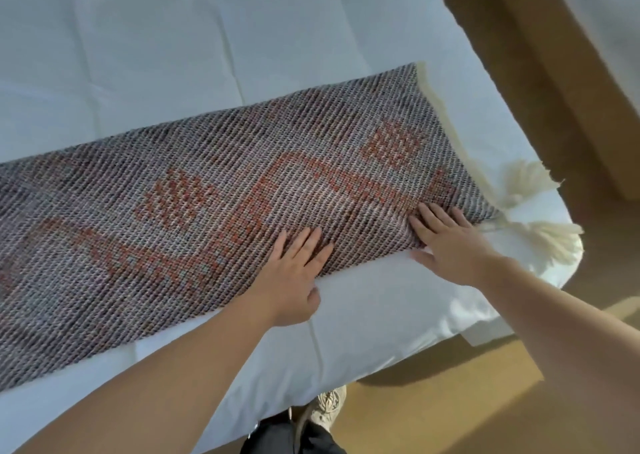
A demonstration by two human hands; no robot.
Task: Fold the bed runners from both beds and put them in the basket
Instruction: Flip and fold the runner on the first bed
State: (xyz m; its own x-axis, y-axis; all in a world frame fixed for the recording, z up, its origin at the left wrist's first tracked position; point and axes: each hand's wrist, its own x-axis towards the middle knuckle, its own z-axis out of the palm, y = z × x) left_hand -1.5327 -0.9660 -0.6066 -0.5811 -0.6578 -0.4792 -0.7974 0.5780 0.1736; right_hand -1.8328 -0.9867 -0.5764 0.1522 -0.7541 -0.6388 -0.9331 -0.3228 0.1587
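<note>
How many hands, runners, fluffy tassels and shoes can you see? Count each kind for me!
Hands: 2, the left hand and the right hand
Bed runner: 1
Cream tassels: 2, far tassel and near tassel
Shoe: 1
Total: 6

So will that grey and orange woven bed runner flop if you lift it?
Probably floppy: the grey and orange woven bed runner lies flat, following the white bed. Its thick weave suggests some weight. The cream tassels would likely dangle.
</note>
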